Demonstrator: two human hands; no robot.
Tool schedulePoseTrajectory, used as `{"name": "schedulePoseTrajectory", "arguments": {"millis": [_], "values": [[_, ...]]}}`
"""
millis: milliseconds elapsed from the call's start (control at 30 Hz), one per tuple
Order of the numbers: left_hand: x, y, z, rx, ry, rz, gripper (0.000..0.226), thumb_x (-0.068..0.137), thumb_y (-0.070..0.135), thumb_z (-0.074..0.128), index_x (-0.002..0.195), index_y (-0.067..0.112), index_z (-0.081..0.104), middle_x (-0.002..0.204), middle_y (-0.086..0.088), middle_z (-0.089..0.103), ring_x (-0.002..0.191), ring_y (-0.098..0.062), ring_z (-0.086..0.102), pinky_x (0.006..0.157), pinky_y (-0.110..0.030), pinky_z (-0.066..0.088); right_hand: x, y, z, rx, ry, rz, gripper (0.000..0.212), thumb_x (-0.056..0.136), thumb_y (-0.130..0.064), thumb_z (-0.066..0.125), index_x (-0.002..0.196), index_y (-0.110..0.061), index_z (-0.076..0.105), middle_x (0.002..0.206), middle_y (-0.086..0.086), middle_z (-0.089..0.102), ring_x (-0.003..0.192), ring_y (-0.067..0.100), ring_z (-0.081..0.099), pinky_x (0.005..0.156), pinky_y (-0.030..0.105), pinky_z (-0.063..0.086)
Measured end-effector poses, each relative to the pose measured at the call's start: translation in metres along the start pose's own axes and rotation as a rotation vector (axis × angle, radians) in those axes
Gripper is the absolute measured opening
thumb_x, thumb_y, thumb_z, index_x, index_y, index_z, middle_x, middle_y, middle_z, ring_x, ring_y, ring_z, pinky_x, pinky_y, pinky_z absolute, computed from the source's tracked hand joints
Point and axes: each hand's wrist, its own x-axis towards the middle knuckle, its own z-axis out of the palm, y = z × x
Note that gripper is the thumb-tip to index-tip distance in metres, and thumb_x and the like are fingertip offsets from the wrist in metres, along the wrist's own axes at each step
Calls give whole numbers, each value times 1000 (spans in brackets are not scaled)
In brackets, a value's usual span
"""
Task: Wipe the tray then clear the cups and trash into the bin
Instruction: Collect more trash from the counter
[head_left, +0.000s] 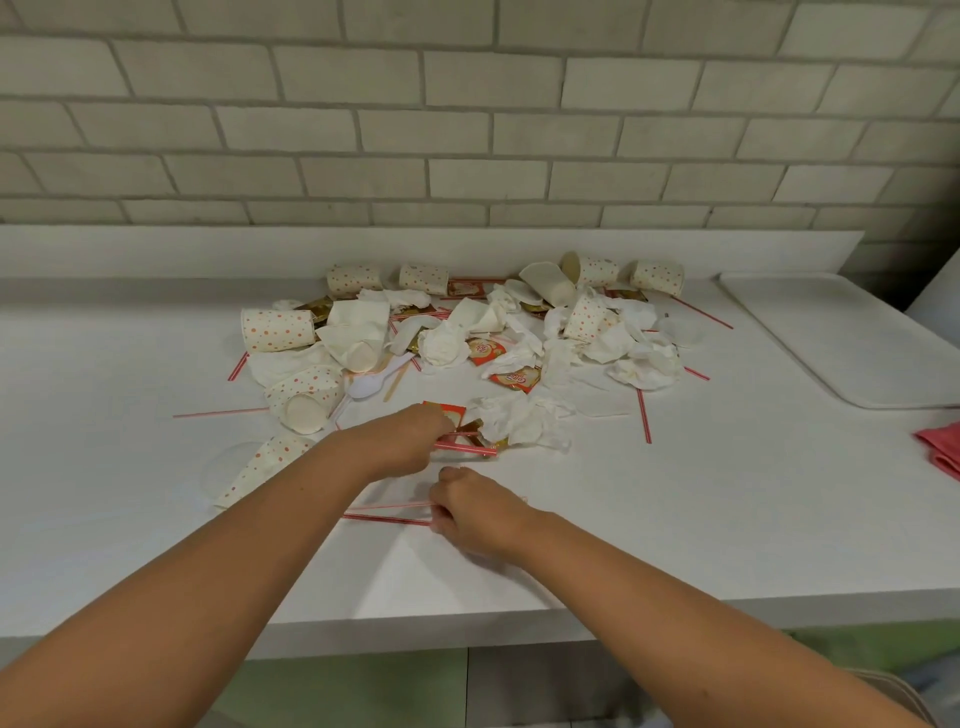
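Observation:
A heap of trash covers the middle of the white counter (675, 519): several dotted paper cups (278, 329) lying on their sides, crumpled napkins (524, 418), orange sachets (514, 379), a white plastic spoon (369, 384) and red-striped straws (644, 415). My left hand (410, 436) is closed on red-striped straws (467, 448) at the heap's near edge, beside a red sachet (449, 411). My right hand (472, 512) is closed on two more straws (387, 512) lying nearer to me. The white tray (841, 343) lies at the right, bare.
A pink cloth (943, 449) lies at the counter's right edge, just near the tray. A clear lid (228, 465) sits left of my left arm by a flattened cup (260, 467). A brick wall stands behind the counter. No bin is in view.

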Motion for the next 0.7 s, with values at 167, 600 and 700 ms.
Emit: {"name": "schedulePoseTrajectory", "arguments": {"millis": [167, 600, 700], "values": [[-7, -2, -13, -166, 13, -47, 17, 96, 7, 36, 96, 11, 52, 92, -6, 52, 82, -19, 47, 67, -25, 38, -2, 11, -3, -185, -87, 72, 24, 94, -2, 44, 116, 1, 50, 118, 18, 49, 107, 31, 49, 73, 32, 33], [1, -1, -10, -1039, 470, -332, 26, 98, 13, 33, 108, 11, 58, 112, -21, 54, 83, -21, 54, 72, -31, 44, -17, 61, -45, 558, 242, 326, 23, 102, -12, 26, 115, -12, 45, 83, -3, 45, 71, 11, 42, 62, 22, 34], [4, 13, -6, -1157, 463, -398, 32, 100, 26, 36, 116, 7, 57, 129, -18, 53, 110, -33, 53, 96, -40, 43, -5, 60, -42, 836, 396, 376, 27, 103, -16, 26, 114, -13, 51, 74, -10, 41, 65, 5, 39, 60, 18, 31]]}}
